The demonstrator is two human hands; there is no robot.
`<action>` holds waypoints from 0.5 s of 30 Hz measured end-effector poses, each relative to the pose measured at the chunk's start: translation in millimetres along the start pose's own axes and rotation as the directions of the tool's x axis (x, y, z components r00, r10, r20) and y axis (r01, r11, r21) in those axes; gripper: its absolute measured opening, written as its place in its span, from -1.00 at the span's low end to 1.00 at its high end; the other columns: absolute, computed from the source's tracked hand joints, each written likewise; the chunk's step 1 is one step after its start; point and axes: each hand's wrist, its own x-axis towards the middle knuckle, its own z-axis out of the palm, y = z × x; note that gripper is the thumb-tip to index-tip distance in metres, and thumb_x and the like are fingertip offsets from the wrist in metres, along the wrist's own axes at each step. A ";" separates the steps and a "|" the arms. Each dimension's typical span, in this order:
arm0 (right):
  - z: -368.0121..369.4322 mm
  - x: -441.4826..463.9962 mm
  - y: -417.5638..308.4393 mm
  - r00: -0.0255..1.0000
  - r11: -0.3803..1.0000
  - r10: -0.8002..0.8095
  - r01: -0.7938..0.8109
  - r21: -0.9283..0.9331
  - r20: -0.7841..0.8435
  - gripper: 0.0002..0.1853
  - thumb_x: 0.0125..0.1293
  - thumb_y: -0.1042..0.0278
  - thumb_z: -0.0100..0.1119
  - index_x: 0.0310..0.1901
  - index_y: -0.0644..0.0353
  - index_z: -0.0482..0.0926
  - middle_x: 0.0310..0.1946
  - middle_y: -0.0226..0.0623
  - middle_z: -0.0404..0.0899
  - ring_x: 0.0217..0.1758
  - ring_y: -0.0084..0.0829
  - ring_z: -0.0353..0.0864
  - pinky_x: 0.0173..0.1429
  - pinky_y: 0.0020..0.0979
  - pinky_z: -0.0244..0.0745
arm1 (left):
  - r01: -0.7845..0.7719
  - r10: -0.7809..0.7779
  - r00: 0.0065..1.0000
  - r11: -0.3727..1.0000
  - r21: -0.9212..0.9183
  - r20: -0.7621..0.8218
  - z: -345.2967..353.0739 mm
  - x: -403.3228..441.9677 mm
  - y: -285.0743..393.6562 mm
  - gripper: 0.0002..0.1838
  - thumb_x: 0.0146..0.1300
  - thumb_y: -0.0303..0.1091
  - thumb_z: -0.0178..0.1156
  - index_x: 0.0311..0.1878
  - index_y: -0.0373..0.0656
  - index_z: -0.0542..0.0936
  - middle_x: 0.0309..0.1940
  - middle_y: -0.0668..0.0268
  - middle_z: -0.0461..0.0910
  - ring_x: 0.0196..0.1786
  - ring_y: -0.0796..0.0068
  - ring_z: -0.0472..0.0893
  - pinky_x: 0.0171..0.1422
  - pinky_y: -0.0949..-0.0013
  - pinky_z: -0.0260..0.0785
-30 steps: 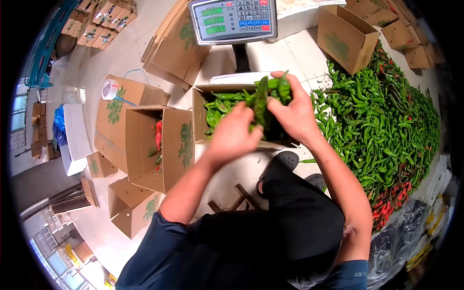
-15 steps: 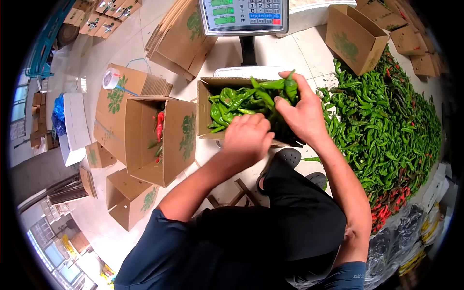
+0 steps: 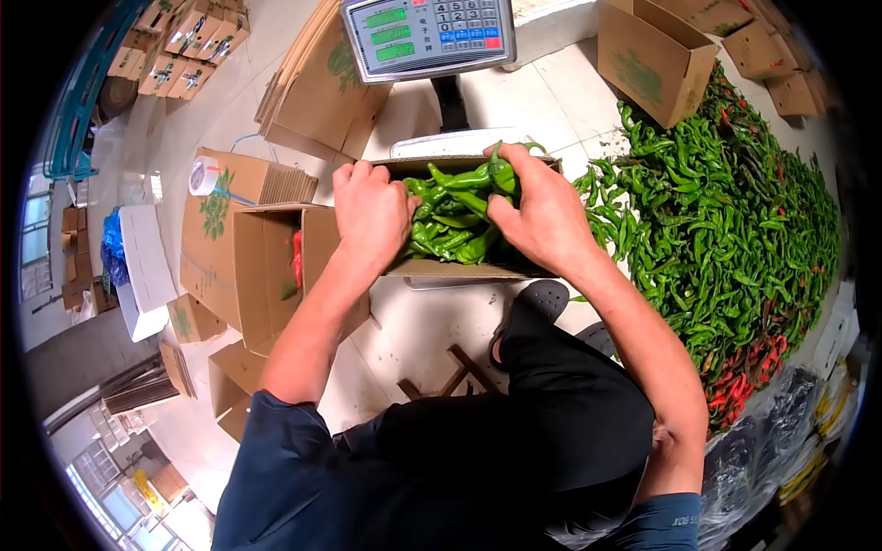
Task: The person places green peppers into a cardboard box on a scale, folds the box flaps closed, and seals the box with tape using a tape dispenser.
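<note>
Green peppers (image 3: pixel 455 220) fill an open cardboard box (image 3: pixel 478 270) at the centre of the view, with a digital scale display (image 3: pixel 427 39) at 12 o'clock from it and a large heap of mostly green peppers (image 3: pixel 726 211) at 3 o'clock. The left hand (image 3: pixel 372 209) curls at the box's 9 o'clock end, its grip impossible to tell; the right hand (image 3: pixel 547 209), towards 3 o'clock, clasps green peppers between thumb and fingers.
</note>
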 end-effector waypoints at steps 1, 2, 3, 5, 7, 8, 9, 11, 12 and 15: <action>1.4 -1.2 2.1 1.000 1.000 -0.014 0.014 0.000 -0.007 -0.47 0.22 0.36 0.25 0.27 0.11 0.46 -0.10 0.10 0.65 -0.08 0.20 0.66 0.06 0.09 0.56 | 0.027 -0.027 1.000 1.000 0.014 0.011 2.6 -0.1 0.2 -0.79 0.04 -0.23 0.52 -0.47 -0.18 0.77 -0.44 0.25 0.59 -0.11 0.21 0.54 0.24 0.08 0.29; 2.1 -1.8 2.7 1.000 1.000 -0.027 0.027 -0.005 -0.013 -0.46 0.23 0.36 0.25 0.27 0.11 0.45 -0.09 0.11 0.64 -0.07 0.21 0.66 0.07 0.10 0.57 | 0.010 -0.010 1.000 0.999 0.035 0.006 6.3 -1.1 0.2 -0.80 0.00 -0.25 0.53 -0.46 -0.19 0.78 -0.44 0.23 0.60 -0.08 0.19 0.56 0.27 0.06 0.29; 2.4 -1.8 3.1 1.000 1.000 -0.026 0.026 -0.014 -0.015 -0.46 0.23 0.36 0.24 0.27 0.11 0.45 -0.10 0.11 0.64 -0.07 0.21 0.66 0.07 0.10 0.57 | 0.000 0.000 1.000 0.999 0.045 0.008 6.7 -0.8 1.5 -0.80 0.00 -0.25 0.53 -0.46 -0.20 0.78 -0.44 0.22 0.60 -0.07 0.18 0.56 0.30 0.03 0.28; 2.8 0.0 2.3 0.999 0.999 -0.029 0.029 -0.030 -0.016 -0.47 0.23 0.37 0.23 0.28 0.11 0.45 -0.11 0.12 0.64 -0.07 0.21 0.66 0.07 0.10 0.57 | -0.016 0.015 1.000 0.998 0.067 0.010 5.3 -0.4 2.4 -0.80 -0.01 -0.26 0.52 -0.45 -0.20 0.78 -0.43 0.20 0.61 -0.03 0.18 0.57 0.36 -0.03 0.27; 3.9 0.9 1.5 1.000 1.000 -0.022 0.022 -0.022 -0.015 -0.47 0.24 0.37 0.22 0.28 0.11 0.45 -0.11 0.12 0.64 -0.07 0.22 0.65 0.07 0.10 0.57 | 0.011 -0.013 1.000 0.997 0.072 0.016 7.5 -2.3 2.6 -0.79 -0.01 -0.25 0.52 -0.45 -0.21 0.78 -0.43 0.18 0.62 0.00 0.17 0.57 0.43 -0.11 0.22; 3.8 1.2 1.1 1.000 1.000 -0.018 0.018 -0.018 -0.017 -0.47 0.24 0.37 0.21 0.28 0.11 0.45 -0.11 0.12 0.63 -0.07 0.22 0.65 0.07 0.09 0.57 | 0.023 -0.024 1.000 0.997 0.074 0.019 8.9 -2.8 2.8 -0.78 -0.01 -0.24 0.52 -0.46 -0.21 0.78 -0.43 0.17 0.62 0.01 0.17 0.58 0.46 -0.15 0.20; 3.5 1.8 1.1 0.999 1.000 -0.025 0.025 -0.018 -0.020 -0.47 0.24 0.37 0.21 0.28 0.11 0.45 -0.10 0.12 0.63 -0.07 0.22 0.65 0.08 0.09 0.57 | 0.022 -0.024 1.000 0.996 0.087 0.020 10.5 -2.6 2.5 -0.78 0.01 -0.24 0.50 -0.46 -0.21 0.78 -0.43 0.17 0.62 0.01 0.16 0.58 0.48 -0.18 0.19; 3.0 1.8 1.0 0.999 0.999 -0.037 0.036 -0.019 -0.023 -0.46 0.24 0.37 0.21 0.29 0.11 0.45 -0.10 0.12 0.63 -0.06 0.21 0.65 0.08 0.09 0.57 | 0.021 -0.024 0.999 0.993 0.112 0.023 13.6 -3.5 1.6 -0.79 0.03 -0.24 0.48 -0.46 -0.21 0.77 -0.43 0.17 0.62 0.01 0.16 0.58 0.51 -0.23 0.16; 3.0 1.7 0.3 0.999 0.999 -0.039 0.039 -0.016 -0.025 -0.46 0.24 0.37 0.21 0.29 0.11 0.45 -0.10 0.12 0.63 -0.06 0.21 0.65 0.09 0.09 0.57 | 0.017 -0.021 0.999 0.992 0.121 0.037 14.7 -3.4 1.2 -0.79 0.05 -0.24 0.47 -0.46 -0.21 0.77 -0.43 0.17 0.63 0.01 0.16 0.58 0.51 -0.23 0.15; 3.3 2.0 -1.4 0.999 0.999 -0.044 0.044 -0.013 -0.027 -0.46 0.24 0.36 0.20 0.29 0.10 0.45 -0.09 0.12 0.64 -0.05 0.21 0.66 0.10 0.09 0.57 | 0.013 -0.023 0.997 0.991 0.130 0.071 17.8 -1.7 -0.5 -0.81 0.07 -0.27 0.42 -0.46 -0.21 0.78 -0.42 0.16 0.64 0.01 0.15 0.59 0.53 -0.22 0.13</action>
